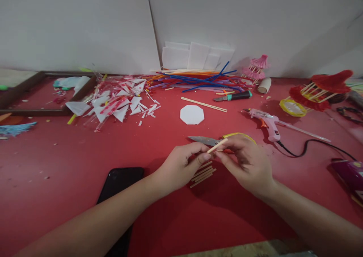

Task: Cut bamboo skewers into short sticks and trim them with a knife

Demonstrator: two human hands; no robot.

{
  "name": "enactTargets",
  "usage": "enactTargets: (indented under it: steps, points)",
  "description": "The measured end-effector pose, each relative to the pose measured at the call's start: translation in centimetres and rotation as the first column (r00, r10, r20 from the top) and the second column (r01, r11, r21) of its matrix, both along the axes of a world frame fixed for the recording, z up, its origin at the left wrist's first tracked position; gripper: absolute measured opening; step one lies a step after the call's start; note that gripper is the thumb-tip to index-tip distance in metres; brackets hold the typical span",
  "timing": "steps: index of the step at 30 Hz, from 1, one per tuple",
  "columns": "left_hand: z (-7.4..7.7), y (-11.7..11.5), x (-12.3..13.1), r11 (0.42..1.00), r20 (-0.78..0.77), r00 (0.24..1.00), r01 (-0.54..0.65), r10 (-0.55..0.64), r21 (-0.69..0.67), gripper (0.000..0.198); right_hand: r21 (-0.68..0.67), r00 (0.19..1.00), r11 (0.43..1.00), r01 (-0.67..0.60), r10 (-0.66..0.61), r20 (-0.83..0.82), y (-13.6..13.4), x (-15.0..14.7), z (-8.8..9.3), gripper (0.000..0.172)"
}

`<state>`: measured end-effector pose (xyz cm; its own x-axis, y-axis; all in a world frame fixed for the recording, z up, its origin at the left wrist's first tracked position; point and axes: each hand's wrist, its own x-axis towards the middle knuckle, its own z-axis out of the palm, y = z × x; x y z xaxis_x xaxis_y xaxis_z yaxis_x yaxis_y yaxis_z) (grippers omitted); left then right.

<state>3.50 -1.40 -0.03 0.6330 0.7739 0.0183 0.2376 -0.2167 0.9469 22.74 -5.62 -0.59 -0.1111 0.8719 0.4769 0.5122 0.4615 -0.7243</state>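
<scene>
My left hand (187, 162) pinches the near end of a short wooden stick (217, 145), between thumb and forefinger. Close against the stick's other end is my right hand (246, 160), its thumb and fingers pressed together; a small pale bit shows at its fingertips, too small to name. Below my hands, several cut wooden sticks (202, 175) lie side by side on the red table. Scissors (205, 140) with yellow handles lie just beyond, partly hidden by my right hand. Farther off sits a white octagonal piece (192, 114), with two longer sticks (204, 104) behind it.
A black phone (120, 185) lies under my left forearm. To the right are a pink glue gun (268, 124) with a cord, a utility knife (234, 96) and a red pagoda-like model (320, 90). White scraps (121, 109) and pipe cleaners (195, 81) pile up along the wall.
</scene>
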Motion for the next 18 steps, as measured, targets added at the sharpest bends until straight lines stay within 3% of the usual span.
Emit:
enactTargets:
  steps: [2, 6, 11, 15, 18]
  points:
    - [0.07, 0.10, -0.05, 0.999, -0.024, 1.000, -0.015, 0.016, 0.034, 0.020, 0.024, 0.999, 1.000, -0.004, 0.003, 0.046, -0.11, -0.09, 0.10, 0.017]
    - [0.35, 0.27, -0.15, 0.999, 0.065, 0.997, -0.041, 0.040, 0.008, 0.021, 0.014, 0.999, 1.000, 0.002, -0.001, -0.047, 0.00, -0.19, 0.14, 0.028]
    - [0.41, 0.33, -0.12, 1.000, 0.115, 0.993, -0.023, 0.021, 0.018, 0.020, 0.117, 0.995, 0.992, -0.056, 0.045, 0.094, 0.46, 0.00, 0.49, 0.011]
    - [0.13, 0.63, -0.14, 0.950, 0.098, 0.963, -0.264, 0.250, 0.165, 0.019, 0.046, 1.000, 0.999, 0.004, -0.006, 0.031, 0.52, -0.08, 0.22, 0.013]
    - [-0.02, 0.78, -0.22, 0.920, 0.064, 0.934, -0.358, 0.352, 0.162, 0.019, -0.012, 0.996, 0.999, 0.053, -0.052, 0.066, 0.65, -0.31, -0.31, 0.012]
